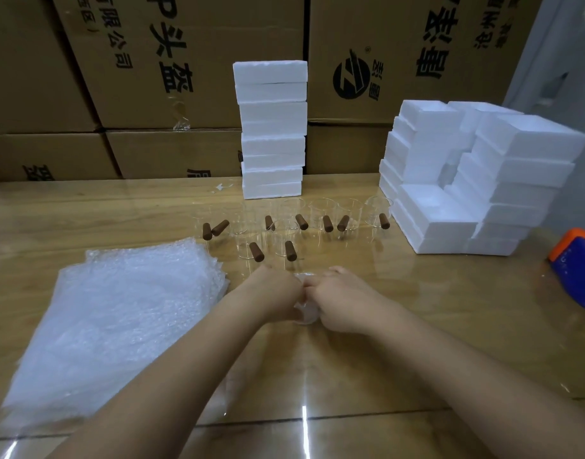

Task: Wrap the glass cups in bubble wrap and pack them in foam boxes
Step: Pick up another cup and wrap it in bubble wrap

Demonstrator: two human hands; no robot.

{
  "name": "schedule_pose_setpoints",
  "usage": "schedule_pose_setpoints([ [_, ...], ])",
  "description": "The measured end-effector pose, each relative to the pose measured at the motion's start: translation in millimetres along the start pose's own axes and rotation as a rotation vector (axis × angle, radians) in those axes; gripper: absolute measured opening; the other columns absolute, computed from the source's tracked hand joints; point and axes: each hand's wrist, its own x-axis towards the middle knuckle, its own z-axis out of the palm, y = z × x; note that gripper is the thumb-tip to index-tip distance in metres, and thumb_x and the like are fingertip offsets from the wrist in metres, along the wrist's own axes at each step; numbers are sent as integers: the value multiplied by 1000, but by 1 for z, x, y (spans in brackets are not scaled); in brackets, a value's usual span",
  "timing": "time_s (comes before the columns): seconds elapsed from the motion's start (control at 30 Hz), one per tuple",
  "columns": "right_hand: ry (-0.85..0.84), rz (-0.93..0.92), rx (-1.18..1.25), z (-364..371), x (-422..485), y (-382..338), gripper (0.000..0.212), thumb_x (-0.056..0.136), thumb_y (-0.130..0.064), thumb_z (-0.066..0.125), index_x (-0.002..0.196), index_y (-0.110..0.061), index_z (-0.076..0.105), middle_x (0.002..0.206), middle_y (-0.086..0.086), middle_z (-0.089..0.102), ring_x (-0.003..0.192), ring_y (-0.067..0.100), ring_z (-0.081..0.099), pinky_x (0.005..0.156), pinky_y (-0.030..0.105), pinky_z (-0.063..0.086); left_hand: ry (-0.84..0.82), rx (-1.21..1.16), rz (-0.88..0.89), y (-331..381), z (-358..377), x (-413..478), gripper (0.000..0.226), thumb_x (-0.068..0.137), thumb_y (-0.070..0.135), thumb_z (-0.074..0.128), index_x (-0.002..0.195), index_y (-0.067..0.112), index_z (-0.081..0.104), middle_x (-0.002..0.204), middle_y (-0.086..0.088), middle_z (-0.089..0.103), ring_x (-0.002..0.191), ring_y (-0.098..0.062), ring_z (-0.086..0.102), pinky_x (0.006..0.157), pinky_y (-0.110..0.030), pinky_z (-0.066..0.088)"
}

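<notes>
My left hand (278,294) and my right hand (340,301) meet at the middle of the table, both curled round a small bundle of bubble wrap (306,313); what it covers is hidden. Behind them stand several clear glass cups (286,238) with brown wooden handles, in two loose rows. A stack of bubble wrap sheets (119,313) lies at the left. A tall stack of white foam boxes (273,130) stands behind the cups. More foam boxes (476,180) are piled at the right.
An orange and blue tape dispenser (579,266) lies at the right edge of the wooden table (417,326). Large cardboard cartons (152,77) form a wall behind the table.
</notes>
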Motion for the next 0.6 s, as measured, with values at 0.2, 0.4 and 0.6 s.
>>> schedule_pose_setpoints([
  [0.2, -24, -12, 284, -22, -12, 13, 46, 84, -7, 43, 123, -27, 57, 126, -6, 56, 121, 17, 46, 110, 36, 20, 20, -252, 48, -16, -6, -14, 30, 89, 30, 60, 118, 25, 63, 117, 7, 63, 106, -15, 59, 78, -26, 43],
  [0.4, 96, -19, 379, -28, -27, 27, 49, 88, -9, 43, 126, -37, 54, 132, -22, 51, 124, 11, 42, 107, 31, 22, 479, -801, -413, -21, 2, -46, 19, 89, 14, 58, 107, 18, 65, 107, 4, 67, 90, -11, 60, 78, -27, 49],
  [0.6, 0, -35, 251, -11, -27, 10, 51, 86, -14, 43, 133, -35, 47, 137, -14, 49, 127, 15, 39, 106, 33, 16, 351, -995, -553, 36, 48, -44, 40, 87, 27, 62, 126, 17, 56, 110, 2, 69, 99, -11, 64, 80, -25, 51],
])
